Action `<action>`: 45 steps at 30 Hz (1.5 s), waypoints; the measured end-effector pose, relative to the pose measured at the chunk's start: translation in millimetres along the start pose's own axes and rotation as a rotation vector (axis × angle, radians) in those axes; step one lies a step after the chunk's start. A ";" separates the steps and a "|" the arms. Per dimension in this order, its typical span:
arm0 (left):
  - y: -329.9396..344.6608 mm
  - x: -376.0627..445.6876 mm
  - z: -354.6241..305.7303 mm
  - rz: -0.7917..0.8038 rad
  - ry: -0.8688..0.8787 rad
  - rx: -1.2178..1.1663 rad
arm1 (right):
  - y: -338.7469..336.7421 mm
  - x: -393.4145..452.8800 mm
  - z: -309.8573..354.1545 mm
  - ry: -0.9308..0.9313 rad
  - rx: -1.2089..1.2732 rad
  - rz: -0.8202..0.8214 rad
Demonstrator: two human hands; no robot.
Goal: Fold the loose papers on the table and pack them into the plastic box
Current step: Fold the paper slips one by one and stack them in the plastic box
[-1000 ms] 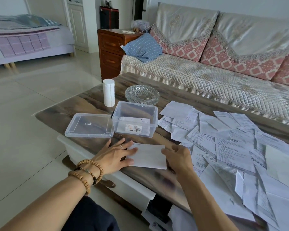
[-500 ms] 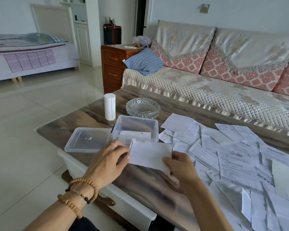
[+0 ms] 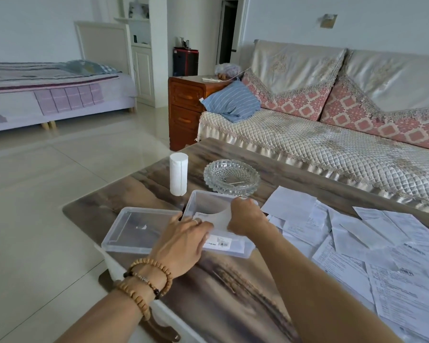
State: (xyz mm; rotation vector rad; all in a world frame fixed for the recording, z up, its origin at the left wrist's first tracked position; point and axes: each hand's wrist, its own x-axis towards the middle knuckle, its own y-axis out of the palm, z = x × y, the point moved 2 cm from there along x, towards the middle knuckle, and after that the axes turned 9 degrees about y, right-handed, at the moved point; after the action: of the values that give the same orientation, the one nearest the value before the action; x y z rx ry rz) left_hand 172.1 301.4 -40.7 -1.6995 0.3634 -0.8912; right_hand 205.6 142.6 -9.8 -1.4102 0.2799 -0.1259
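Note:
A clear plastic box (image 3: pixel 206 199) stands on the table's near left part. Over its opening my two hands hold a folded white paper (image 3: pixel 221 219), which bows downward into the box. My left hand (image 3: pixel 183 237) grips the paper's left end, fingers curled over the box's near rim. My right hand (image 3: pixel 245 216) pinches the right end above the box's right side. Another paper with a barcode label (image 3: pixel 221 243) lies in the box bottom. Several loose printed papers (image 3: pixel 372 243) cover the table to the right.
The box's clear lid (image 3: pixel 136 229) lies flat left of the box. A white cylinder (image 3: pixel 178 177) and a glass ashtray (image 3: pixel 232 177) stand behind it. The table edge (image 3: pixel 104 253) runs close on the left. A sofa lies beyond the table.
Both hands lifted the folded paper off the table and carried it forward over the box, where it now sags inside. The camera view tilted upward.

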 end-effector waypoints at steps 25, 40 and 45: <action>38.7 -16.5 -270.8 0.262 -0.460 -0.888 | 72.2 -264.0 -277.4 0.656 0.011 -0.287; 57.1 -5.4 -329.4 0.371 -0.458 -0.632 | 72.6 -284.5 -323.3 0.637 0.500 -0.548; 58.0 -7.1 -323.0 0.218 -0.529 -0.821 | 64.3 -290.8 -323.4 0.574 0.713 -0.566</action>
State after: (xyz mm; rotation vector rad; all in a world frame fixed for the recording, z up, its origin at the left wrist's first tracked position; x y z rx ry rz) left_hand -52.9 64.0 -68.8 -2.4929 0.5813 -0.0796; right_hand -165.1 -82.4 -82.1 -0.6787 0.2599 -1.0067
